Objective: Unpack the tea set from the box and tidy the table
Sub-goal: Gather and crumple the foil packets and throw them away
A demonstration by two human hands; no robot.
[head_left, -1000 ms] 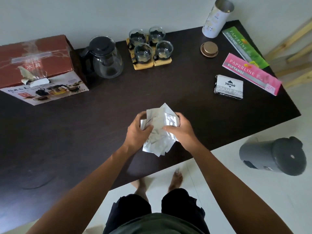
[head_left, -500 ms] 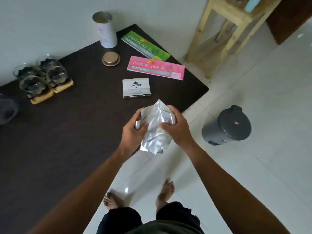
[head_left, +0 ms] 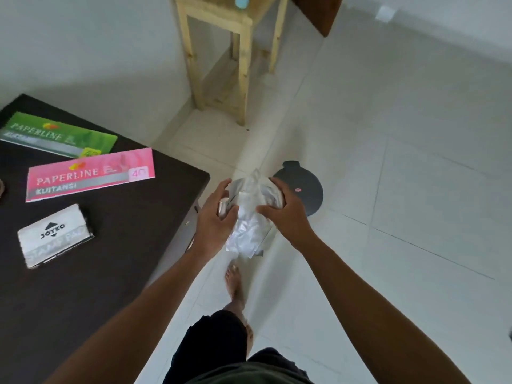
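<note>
A crumpled bundle of silvery-white wrapping paper [head_left: 248, 217] is gripped from both sides, my left hand [head_left: 214, 217] on its left and my right hand [head_left: 285, 214] on its right. I hold the bundle in the air past the right edge of the dark table [head_left: 110, 245], over the white floor. A grey lidded bin [head_left: 303, 189] stands on the floor just behind and below my right hand, partly hidden by it. The tea set and its box are out of view.
On the table lie a pink Paperline booklet [head_left: 88, 176], a green Paperline booklet [head_left: 58, 135] and a white Joyko stamp pad box [head_left: 55, 235]. A light wooden stool [head_left: 227, 51] stands by the wall ahead. My bare feet are on the tiled floor.
My view has swung to the right, away from the table. Both hands have carried the paper bundle off the table's edge toward the grey bin. The teapot, cups and box have left the view.
</note>
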